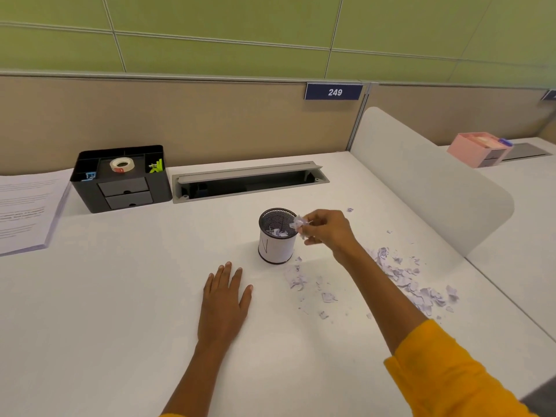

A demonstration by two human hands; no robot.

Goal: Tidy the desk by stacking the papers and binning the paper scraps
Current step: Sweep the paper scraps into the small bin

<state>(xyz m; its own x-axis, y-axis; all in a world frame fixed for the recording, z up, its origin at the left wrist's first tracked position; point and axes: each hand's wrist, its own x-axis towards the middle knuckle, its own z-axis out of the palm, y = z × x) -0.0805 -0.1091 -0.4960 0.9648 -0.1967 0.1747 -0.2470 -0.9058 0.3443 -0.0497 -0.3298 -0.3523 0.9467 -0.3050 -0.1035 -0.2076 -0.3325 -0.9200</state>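
A small mesh bin point(276, 248) wrapped in white paper stands upright mid-desk, with some scraps lying inside it. My right hand point(329, 228) hovers at the bin's right rim, fingers pinched on a bunch of paper scraps point(298, 223). My left hand point(225, 299) lies flat and open on the desk, just left of and in front of the bin. More torn scraps point(404, 276) are strewn on the desk to the right of the bin, under and beyond my right forearm. A stack of printed papers point(25, 209) rests at the far left edge.
A black desk organiser point(120, 179) with a tape roll sits at the back left. Behind the bin is an open cable tray point(249, 182). A white curved divider point(430, 179) bounds the desk on the right; a pink box point(478, 149) stands beyond it.
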